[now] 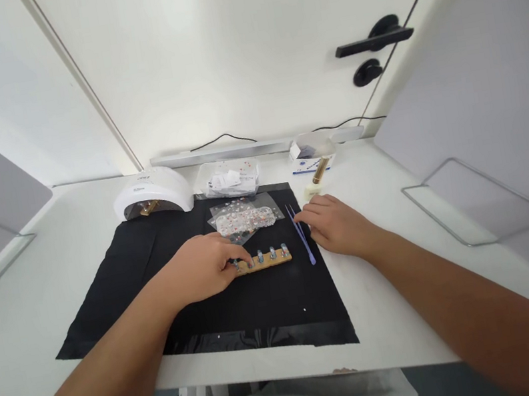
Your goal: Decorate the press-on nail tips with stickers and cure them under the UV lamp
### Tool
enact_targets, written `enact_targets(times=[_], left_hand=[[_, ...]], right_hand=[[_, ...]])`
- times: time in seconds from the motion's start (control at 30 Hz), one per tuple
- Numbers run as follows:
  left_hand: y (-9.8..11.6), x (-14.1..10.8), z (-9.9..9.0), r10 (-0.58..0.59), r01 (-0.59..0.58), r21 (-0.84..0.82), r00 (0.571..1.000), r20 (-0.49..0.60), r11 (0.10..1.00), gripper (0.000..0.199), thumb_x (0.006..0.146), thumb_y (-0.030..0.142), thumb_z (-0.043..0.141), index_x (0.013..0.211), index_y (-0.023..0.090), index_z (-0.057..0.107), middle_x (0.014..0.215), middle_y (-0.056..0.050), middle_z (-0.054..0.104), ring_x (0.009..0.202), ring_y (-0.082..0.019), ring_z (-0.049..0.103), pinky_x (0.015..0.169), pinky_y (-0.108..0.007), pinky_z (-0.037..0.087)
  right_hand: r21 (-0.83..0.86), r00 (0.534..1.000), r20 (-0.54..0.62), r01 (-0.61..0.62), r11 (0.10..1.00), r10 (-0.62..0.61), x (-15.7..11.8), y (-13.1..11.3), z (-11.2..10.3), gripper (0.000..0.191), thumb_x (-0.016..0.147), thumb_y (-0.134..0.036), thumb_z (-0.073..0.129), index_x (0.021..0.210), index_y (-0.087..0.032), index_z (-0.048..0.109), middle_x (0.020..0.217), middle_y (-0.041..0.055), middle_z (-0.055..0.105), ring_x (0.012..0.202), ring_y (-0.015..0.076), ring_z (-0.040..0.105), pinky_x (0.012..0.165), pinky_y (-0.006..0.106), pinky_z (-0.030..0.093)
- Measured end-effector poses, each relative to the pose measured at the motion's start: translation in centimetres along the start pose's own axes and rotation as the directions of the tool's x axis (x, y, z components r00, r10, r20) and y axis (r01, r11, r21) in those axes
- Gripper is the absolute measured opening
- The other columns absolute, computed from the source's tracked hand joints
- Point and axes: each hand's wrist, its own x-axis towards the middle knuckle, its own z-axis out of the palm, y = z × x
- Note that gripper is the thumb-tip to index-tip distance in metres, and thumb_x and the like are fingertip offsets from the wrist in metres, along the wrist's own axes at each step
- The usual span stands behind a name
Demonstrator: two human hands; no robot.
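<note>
1. Nail strip (pixel 269 260): we see it on the black mat (pixel 204 323), its small nail pieces in a row.
2. At far left, we have the white lamp (pixel 155 186).
3. Our left hand (pixel 205 265) bends over the strip's left end, thumb and index finger nearly together; we cannot tell whether they grip it.
4. Beyond the strip, we see the rhinestone tray (pixel 245 220).
5. The purple tweezers (pixel 302 235) lie right of the strip.
6. Our right hand (pixel 334 223) is loosely curled, partly open, fingertips at the tweezers, gripping nothing.
</note>
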Motion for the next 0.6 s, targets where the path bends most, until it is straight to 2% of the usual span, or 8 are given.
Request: enact_targets(times=[0.1, 0.23, 0.4, 0.43, 0.5, 0.6], left_hand=[[-0.1, 0.0, 0.0, 0.0, 0.0, -0.014, 1.0, 0.0, 1.0, 0.043, 0.076, 0.01, 0.049, 0.107, 0.029, 0.073, 0.099, 0.0, 0.074, 0.092, -0.02, 0.065, 0.082, -0.032, 0.049], [-0.1, -0.1, 0.0, 0.008, -0.008, -0.006, 1.0, 0.0, 1.0, 0.043, 0.077, 0.01, 0.05, 0.109, 0.029, 0.072, 0.099, -0.001, 0.074, 0.092, -0.021, 0.065, 0.082, -0.033, 0.048], [-0.1, -0.2, 0.1, 0.05, -0.051, -0.026, 0.998, -0.045, 0.998, 0.037, 0.077, 0.012, 0.053, 0.102, 0.028, 0.075, 0.085, -0.003, 0.066, 0.082, -0.019, 0.061, 0.076, -0.031, 0.046], [-0.2, -0.2, 0.1, 0.055, -0.062, -0.076, 0.995, -0.086, 0.995, 0.034, 0.076, 0.013, 0.054, 0.1, 0.026, 0.075, 0.084, -0.003, 0.063, 0.079, -0.018, 0.06, 0.073, -0.03, 0.045], [-0.4, -0.4, 0.0, 0.052, -0.108, -0.23, 0.971, -0.235, 0.967, 0.027, 0.077, 0.014, 0.053, 0.094, 0.019, 0.074, 0.082, -0.004, 0.057, 0.075, -0.016, 0.057, 0.069, -0.028, 0.045], [-0.8, -0.6, -0.1, 0.029, -0.239, -0.406, 0.887, -0.46, 0.882, 0.019, 0.079, 0.015, 0.052, 0.086, 0.014, 0.069, 0.081, -0.003, 0.053, 0.073, -0.014, 0.054, 0.067, -0.027, 0.044]], right_hand=[[-0.003, 1.0, -0.007, 0.003, 1.0, -0.003, 0.0, 0.0, 0.0, 0.033, 0.071, -0.002, 0.048, 0.096, -0.016, 0.064, 0.086, 0.0076, 0.067, 0.086, 0.0241, 0.053, 0.08, 0.036, 0.035], [-0.087, 1.0, -0.011, 0.027, 0.996, -0.028, -0.1, -0.2, -0.2, 0.027, 0.072, -0.004, 0.049, 0.091, -0.016, 0.064, 0.079, 0.0072, 0.064, 0.083, 0.0242, 0.051, 0.079, 0.037, 0.033], [-0.123, 0.997, -0.049, 0.057, 0.991, -0.063, -0.2, -0.3, -0.8, 0.023, 0.075, -0.005, 0.048, 0.089, -0.016, 0.063, 0.077, 0.0069, 0.062, 0.081, 0.0238, 0.049, 0.077, 0.038, 0.034], [-0.117, 0.996, -0.062, 0.058, 0.991, -0.066, -0.3, -0.3, -0.9, 0.024, 0.075, -0.005, 0.048, 0.089, -0.016, 0.063, 0.077, 0.007, 0.062, 0.081, 0.0239, 0.049, 0.077, 0.038, 0.034], [-0.104, 0.993, -0.096, 0.061, 0.993, -0.071, -0.5, -0.2, -1.0, 0.024, 0.075, -0.004, 0.048, 0.09, -0.016, 0.063, 0.077, 0.0073, 0.063, 0.08, 0.0241, 0.05, 0.076, 0.038, 0.036], [-0.075, 0.984, -0.164, 0.062, 0.995, -0.073, -0.8, 0.2, -1.0, 0.025, 0.076, -0.004, 0.047, 0.092, -0.016, 0.063, 0.076, 0.0075, 0.063, 0.079, 0.0243, 0.051, 0.074, 0.038, 0.037]])
